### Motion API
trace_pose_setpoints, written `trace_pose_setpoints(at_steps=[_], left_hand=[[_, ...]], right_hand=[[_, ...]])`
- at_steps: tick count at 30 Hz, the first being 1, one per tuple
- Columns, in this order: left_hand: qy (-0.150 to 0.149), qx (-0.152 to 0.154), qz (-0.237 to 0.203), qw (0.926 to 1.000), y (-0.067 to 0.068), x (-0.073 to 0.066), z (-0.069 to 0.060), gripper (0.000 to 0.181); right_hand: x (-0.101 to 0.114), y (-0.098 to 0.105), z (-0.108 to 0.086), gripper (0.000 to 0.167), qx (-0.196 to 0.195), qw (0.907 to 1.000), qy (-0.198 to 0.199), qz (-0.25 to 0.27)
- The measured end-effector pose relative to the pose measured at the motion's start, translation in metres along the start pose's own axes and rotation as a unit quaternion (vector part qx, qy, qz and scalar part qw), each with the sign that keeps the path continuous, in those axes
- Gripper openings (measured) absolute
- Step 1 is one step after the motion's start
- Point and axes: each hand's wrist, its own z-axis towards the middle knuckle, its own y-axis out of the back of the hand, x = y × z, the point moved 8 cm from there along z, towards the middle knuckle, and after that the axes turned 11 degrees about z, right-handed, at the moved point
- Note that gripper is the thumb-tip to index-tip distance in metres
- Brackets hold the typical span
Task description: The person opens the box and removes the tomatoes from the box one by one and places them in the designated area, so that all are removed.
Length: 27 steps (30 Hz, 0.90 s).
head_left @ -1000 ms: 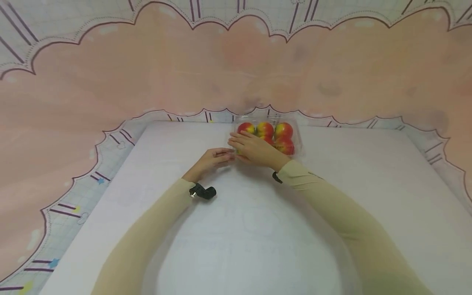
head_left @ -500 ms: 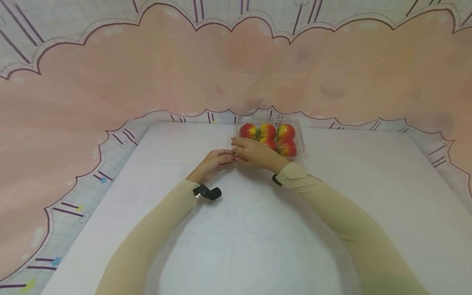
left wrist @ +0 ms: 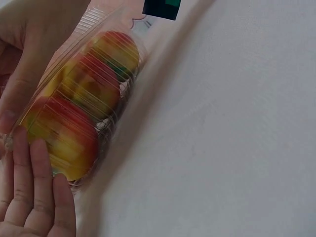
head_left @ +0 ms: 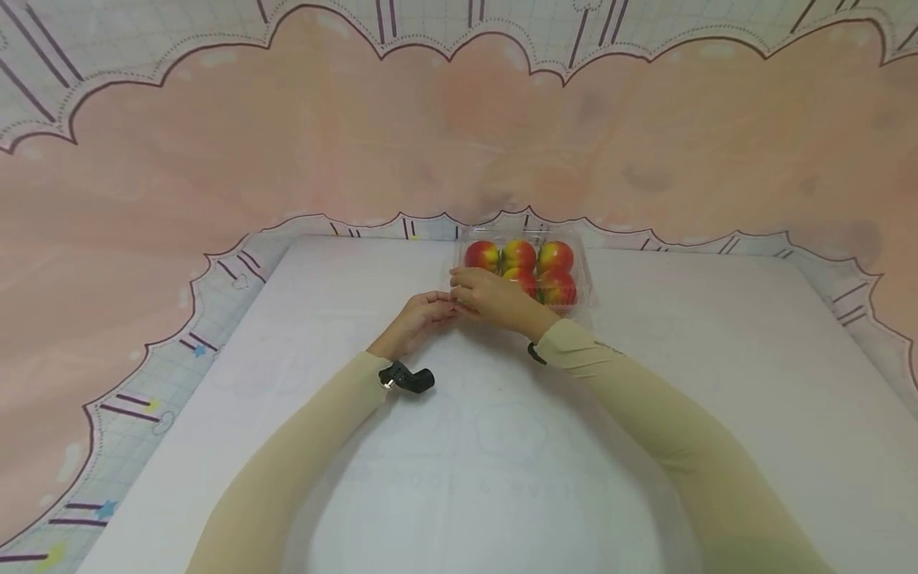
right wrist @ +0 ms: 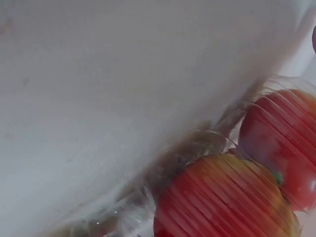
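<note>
A clear plastic box (head_left: 584, 279) of red-and-yellow apples (head_left: 555, 257) lies on the white table, its lid down over the fruit. At its near left corner my left hand (head_left: 414, 320) touches the end wall. In the left wrist view the fingers (left wrist: 42, 182) of that hand are straight, palm up, and its thumb is hidden. My right hand (head_left: 502, 303) reaches across the box's near left part. Its bent fingers and thumb (left wrist: 22, 94) pinch the rim at the same corner. The right wrist view shows apples (right wrist: 227, 202) behind the ribbed plastic.
The white tabletop (head_left: 459, 462) spreads out in front of the box and to both sides. Behind it hangs a peach-coloured cloth (head_left: 459, 143) with a scalloped print. Black wrist cameras (head_left: 409, 377) sit on the sleeves.
My right hand, flat over the apples a second ago, has drawn back to the near left corner with its fingers bent. My left hand stays at the corner, barely shifted.
</note>
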Motion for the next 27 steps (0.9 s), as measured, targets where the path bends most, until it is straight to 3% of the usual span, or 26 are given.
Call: trace_pose_setpoints(at_steps=[7, 15, 27], left_hand=[[-0.007, 0.016, -0.047, 0.9987, -0.004, 0.001, 0.000, 0.022], [-0.010, 0.012, -0.044, 0.9989, -0.006, -0.002, -0.002, 0.030], [-0.047, 0.019, -0.048, 0.9976, -0.013, -0.003, 0.001, 0.032]], right_hand=[[0.005, 0.000, 0.001, 0.015, -0.023, 0.9992, 0.022, -0.023], [0.007, -0.002, -0.001, 0.015, -0.028, 0.9990, 0.020, -0.028], [0.009, 0.004, -0.004, 0.005, -0.090, 0.9952, 0.036, -0.013]])
